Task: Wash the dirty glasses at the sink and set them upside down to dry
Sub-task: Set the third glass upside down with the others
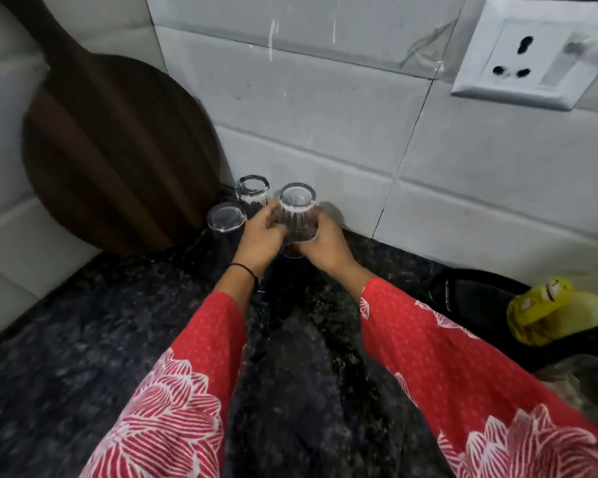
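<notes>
A clear ribbed glass (297,215) is upside down, base up, just above or on the dark speckled counter (83,339) near the tiled wall. My left hand (259,236) and my right hand (321,246) both grip its sides. Two more clear glasses stand upside down close by: one (225,218) to the left of my left hand, another (252,189) behind it against the wall. Whether the held glass touches the counter is hidden by my hands.
A round dark wooden board (111,150) leans in the corner at left. A white wall socket (532,53) sits at upper right. A yellow plastic item (546,308) lies on a black object (477,291) at the right edge.
</notes>
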